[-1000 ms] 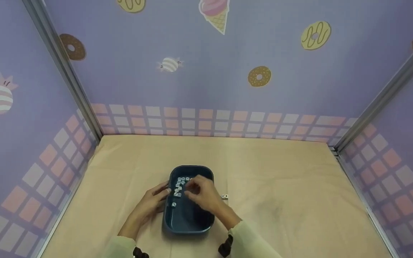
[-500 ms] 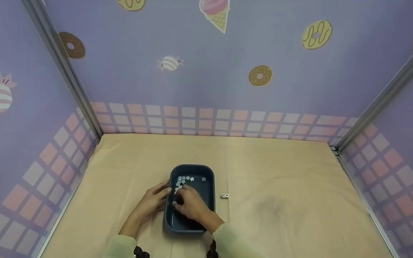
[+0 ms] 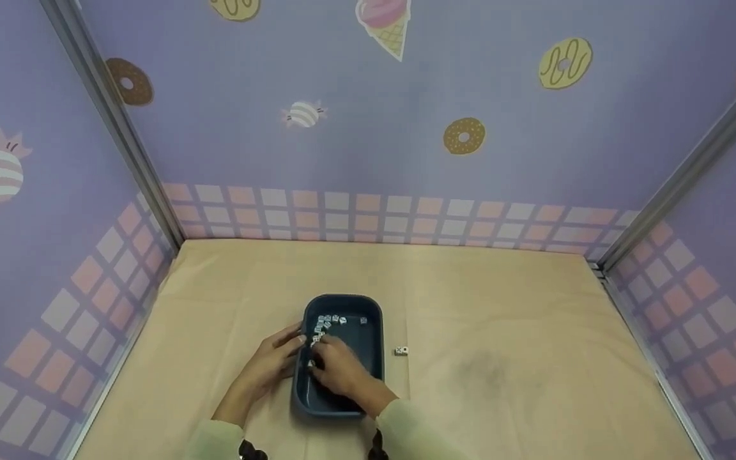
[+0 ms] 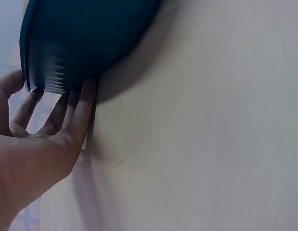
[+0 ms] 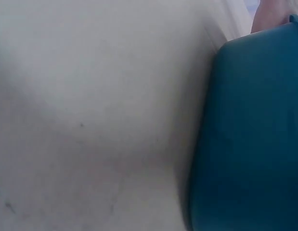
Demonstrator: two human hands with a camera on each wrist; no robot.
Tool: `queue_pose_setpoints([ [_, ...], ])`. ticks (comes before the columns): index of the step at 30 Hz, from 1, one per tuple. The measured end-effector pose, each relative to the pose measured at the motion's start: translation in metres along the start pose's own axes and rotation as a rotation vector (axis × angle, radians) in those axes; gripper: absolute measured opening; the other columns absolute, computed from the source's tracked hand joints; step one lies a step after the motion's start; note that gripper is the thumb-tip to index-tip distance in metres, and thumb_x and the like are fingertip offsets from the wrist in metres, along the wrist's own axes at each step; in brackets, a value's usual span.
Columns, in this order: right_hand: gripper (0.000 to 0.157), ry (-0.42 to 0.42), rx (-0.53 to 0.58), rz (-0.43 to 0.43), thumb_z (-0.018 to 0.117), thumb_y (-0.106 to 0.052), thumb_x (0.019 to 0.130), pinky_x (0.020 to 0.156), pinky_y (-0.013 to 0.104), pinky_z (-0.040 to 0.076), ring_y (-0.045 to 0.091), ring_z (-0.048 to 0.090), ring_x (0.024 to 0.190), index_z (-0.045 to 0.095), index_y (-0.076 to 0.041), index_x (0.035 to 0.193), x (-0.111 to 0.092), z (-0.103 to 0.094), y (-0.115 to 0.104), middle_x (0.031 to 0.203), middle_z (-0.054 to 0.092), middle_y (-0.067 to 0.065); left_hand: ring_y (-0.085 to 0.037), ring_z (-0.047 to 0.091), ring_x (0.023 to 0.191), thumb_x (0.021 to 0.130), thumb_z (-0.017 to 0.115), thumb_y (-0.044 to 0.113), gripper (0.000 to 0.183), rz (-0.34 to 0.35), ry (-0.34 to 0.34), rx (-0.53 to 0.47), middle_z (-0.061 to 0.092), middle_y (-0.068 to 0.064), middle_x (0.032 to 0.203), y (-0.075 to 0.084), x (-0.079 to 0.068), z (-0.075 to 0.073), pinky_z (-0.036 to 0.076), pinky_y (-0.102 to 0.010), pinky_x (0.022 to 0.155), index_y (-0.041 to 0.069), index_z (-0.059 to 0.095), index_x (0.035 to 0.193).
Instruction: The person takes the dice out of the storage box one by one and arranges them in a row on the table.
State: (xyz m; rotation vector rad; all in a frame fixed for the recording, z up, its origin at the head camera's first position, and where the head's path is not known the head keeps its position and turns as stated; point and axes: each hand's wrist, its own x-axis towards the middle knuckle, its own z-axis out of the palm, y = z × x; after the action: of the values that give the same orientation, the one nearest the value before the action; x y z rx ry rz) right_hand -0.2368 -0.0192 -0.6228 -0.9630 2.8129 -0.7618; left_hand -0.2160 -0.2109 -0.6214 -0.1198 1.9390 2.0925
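Observation:
A dark blue tray [image 3: 336,409] with a raised rim stands on the cloth-covered table. Small white dice [image 3: 328,319] lie in it, several bunched along its left and far side, and a single die [image 3: 363,320] is near the far right corner. My left hand [image 3: 264,367] touches the tray's left side, its thumb at the rim and its straight fingers [image 4: 80,113] along the outer wall. Inside the tray, my right hand [image 3: 339,370] reaches down with bent fingers among the dice at the left wall. I cannot tell whether a die is between its fingertips.
Right of the tray, two dice [image 3: 401,351] sit side by side on the beige cloth [image 3: 502,306]. Patterned purple walls [image 3: 368,153] enclose the table at the back and both sides, with metal posts [image 3: 112,121] at the corners.
My right hand has moved down and left into the tray, uncovering the die near the far right corner. My left hand stays at the tray's left side.

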Motion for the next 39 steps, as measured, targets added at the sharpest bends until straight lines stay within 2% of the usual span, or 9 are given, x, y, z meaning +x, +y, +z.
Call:
queue_pose_setpoints([
  [5, 0.011, 0.015, 0.108, -0.085, 0.078, -0.016, 0.098, 0.08, 0.023, 0.055, 0.004, 0.059, 0.091, 0.075, -0.012, 0.108, 0.0, -0.01, 0.002, 0.103, 0.065, -0.005, -0.046, 0.051, 0.142, 0.11, 0.061, 0.028, 0.062, 0.006, 0.0, 0.004, 0.037, -0.028, 0.164, 0.001, -0.001, -0.001, 0.056, -0.045, 0.104, 0.005, 0.039, 0.163],
  [9, 0.01, 0.017, 0.171, -0.208, 0.078, -0.012, 0.096, 0.077, 0.017, 0.052, 0.002, 0.059, 0.087, 0.074, -0.01, 0.104, -0.006, -0.036, 0.005, 0.099, 0.067, -0.004, -0.046, 0.053, 0.14, 0.11, 0.06, 0.028, 0.062, 0.012, -0.009, 0.007, 0.039, -0.028, 0.163, 0.004, -0.002, -0.001, 0.057, -0.045, 0.103, 0.005, 0.039, 0.164],
  [12, 0.011, 0.018, 0.167, -0.25, 0.078, -0.01, 0.094, 0.078, 0.015, 0.053, 0.002, 0.06, 0.087, 0.074, -0.01, 0.104, -0.014, -0.064, 0.014, 0.099, 0.068, -0.004, -0.046, 0.055, 0.138, 0.11, 0.061, 0.029, 0.064, 0.016, -0.004, 0.022, 0.041, -0.029, 0.161, 0.003, -0.001, -0.001, 0.058, -0.046, 0.101, 0.004, 0.038, 0.163],
  [17, 0.009, 0.064, 0.169, -0.212, 0.076, -0.007, 0.095, 0.074, 0.023, 0.056, 0.009, 0.062, 0.085, 0.073, -0.007, 0.103, -0.028, -0.108, 0.049, 0.096, 0.067, 0.0, -0.046, 0.056, 0.137, 0.109, 0.063, 0.03, 0.064, 0.006, 0.027, 0.043, 0.044, -0.029, 0.159, 0.002, 0.0, 0.0, 0.058, -0.048, 0.1, 0.004, 0.04, 0.163],
  [21, 0.009, 0.119, 0.178, -0.153, 0.076, -0.003, 0.093, 0.072, 0.028, 0.057, 0.015, 0.064, 0.082, 0.073, -0.004, 0.102, -0.037, -0.127, 0.085, 0.094, 0.068, 0.004, -0.048, 0.055, 0.138, 0.109, 0.062, 0.03, 0.063, 0.003, 0.036, 0.056, 0.045, -0.029, 0.159, 0.003, 0.0, 0.001, 0.057, -0.05, 0.102, 0.005, 0.041, 0.162],
  [24, 0.009, 0.136, 0.169, -0.11, 0.077, 0.0, 0.092, 0.071, 0.03, 0.057, 0.018, 0.066, 0.082, 0.073, -0.004, 0.099, -0.044, -0.129, 0.11, 0.092, 0.068, 0.005, -0.048, 0.055, 0.138, 0.109, 0.062, 0.029, 0.062, 0.003, 0.039, 0.063, 0.046, -0.03, 0.158, 0.003, 0.0, 0.001, 0.057, -0.051, 0.102, 0.004, 0.041, 0.162],
  [29, 0.01, 0.118, 0.172, -0.014, 0.077, 0.003, 0.09, 0.072, 0.031, 0.056, 0.019, 0.065, 0.083, 0.074, -0.004, 0.097, -0.057, -0.118, 0.14, 0.091, 0.066, 0.004, -0.047, 0.055, 0.138, 0.109, 0.062, 0.03, 0.062, 0.0, 0.037, 0.067, 0.048, -0.028, 0.157, 0.003, 0.0, 0.001, 0.056, -0.051, 0.103, 0.006, 0.042, 0.162],
  [35, 0.011, 0.064, 0.18, 0.094, 0.076, 0.002, 0.09, 0.073, 0.03, 0.054, 0.014, 0.059, 0.083, 0.075, -0.005, 0.099, -0.07, -0.101, 0.157, 0.091, 0.065, 0.003, -0.046, 0.055, 0.138, 0.108, 0.064, 0.029, 0.062, 0.001, 0.043, 0.058, 0.046, -0.027, 0.159, 0.004, -0.002, 0.001, 0.056, -0.05, 0.104, 0.005, 0.043, 0.161],
  [39, 0.009, 0.042, 0.175, 0.103, 0.075, 0.001, 0.092, 0.071, 0.029, 0.052, 0.013, 0.057, 0.082, 0.075, -0.004, 0.1, -0.074, -0.093, 0.161, 0.091, 0.064, 0.002, -0.046, 0.054, 0.139, 0.108, 0.063, 0.029, 0.063, -0.004, 0.036, 0.043, 0.044, -0.027, 0.16, 0.002, -0.004, 0.001, 0.055, -0.05, 0.104, 0.005, 0.041, 0.162],
])
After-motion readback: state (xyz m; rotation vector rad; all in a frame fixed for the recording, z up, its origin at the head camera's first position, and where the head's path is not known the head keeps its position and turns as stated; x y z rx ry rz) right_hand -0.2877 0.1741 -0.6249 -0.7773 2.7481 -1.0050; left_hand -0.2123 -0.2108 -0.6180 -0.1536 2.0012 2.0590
